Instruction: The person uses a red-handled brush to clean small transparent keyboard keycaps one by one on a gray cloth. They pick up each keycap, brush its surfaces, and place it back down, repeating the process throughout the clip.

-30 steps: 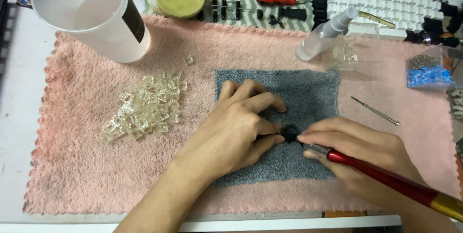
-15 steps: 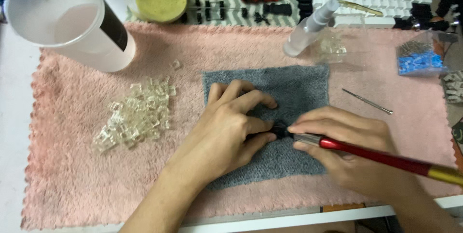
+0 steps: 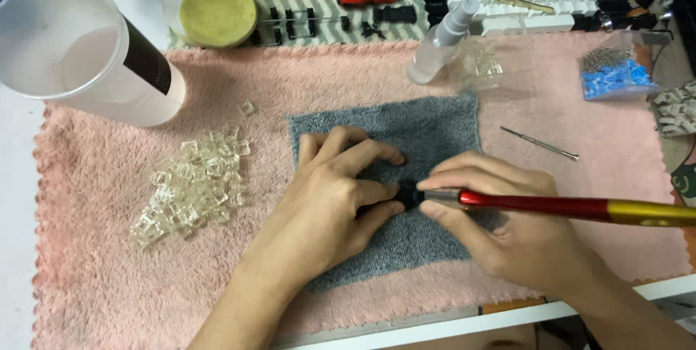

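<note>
left hand (image 3: pixel 330 187): pinching a small black part (image 3: pixel 408 192) between thumb and fingertips, pressed down on the grey cloth (image 3: pixel 428 125) — grip narrow, closed on the part

right hand (image 3: pixel 507 227): wrapped around a red pen tool (image 3: pixel 536 203) with a gold end, tip right at the part; grip shut on the tool

part: sits mid-cloth, between both hands, mostly hidden by fingers. Looks tiny, light and hard — I'd guess it skates away if you let go, so pinch it by the sides and keep it on the cloth

tool: thin, stiff, held low near the tip for control

pink towel (image 3: pixel 109 285): covers the tabletop under the cloth

clear bits (image 3: pixel 188 183): loose pile left of the hands

cup (image 3: pixel 80 53): big, white, lying tilted at top left

spray bottle (image 3: pixel 441 42): beyond the cloth

thin pick (image 3: pixel 540 143): lying on the towel, right of the cloth
</note>
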